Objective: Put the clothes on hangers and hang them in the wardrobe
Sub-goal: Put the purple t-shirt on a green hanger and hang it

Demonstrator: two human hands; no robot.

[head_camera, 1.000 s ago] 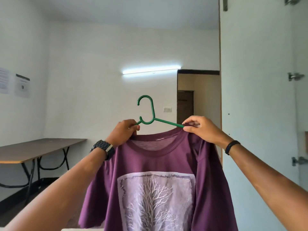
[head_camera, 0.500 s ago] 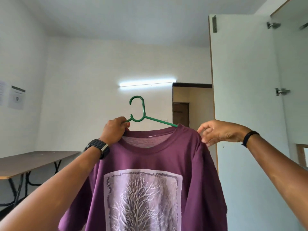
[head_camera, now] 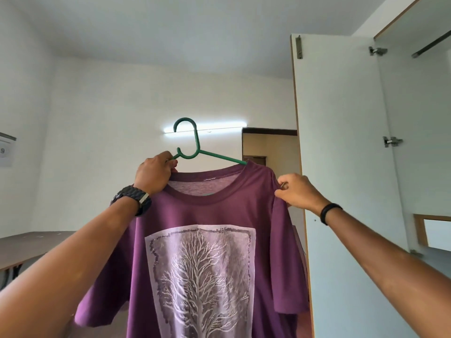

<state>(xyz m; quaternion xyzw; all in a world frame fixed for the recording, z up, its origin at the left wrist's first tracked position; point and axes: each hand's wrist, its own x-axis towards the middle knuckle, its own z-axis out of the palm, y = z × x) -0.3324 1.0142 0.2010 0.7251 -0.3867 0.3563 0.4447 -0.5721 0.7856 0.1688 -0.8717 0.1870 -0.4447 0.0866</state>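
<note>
In the head view, the left hand (head_camera: pixel 156 172) holds the green plastic hanger (head_camera: pixel 195 152) clenched around its left arm at the collar, while the right hand (head_camera: pixel 296 191), which a second ago pinched the collar at the hanger's right arm, has slid outward and now pinches the shoulder seam of the purple cotton T-shirt with a pale tree print (head_camera: pixel 210 240). That suggests the shirt is now seated on the hanger and only being smoothed, so hanging comes next. The view has also tilted up: the white wardrobe door (head_camera: pixel 341 167) stands just right of the right grip, and a dark rail (head_camera: pixel 432 43) shows above it. The hanger's right arm is hidden under cloth; the shirt's hem is cut off below.
</note>
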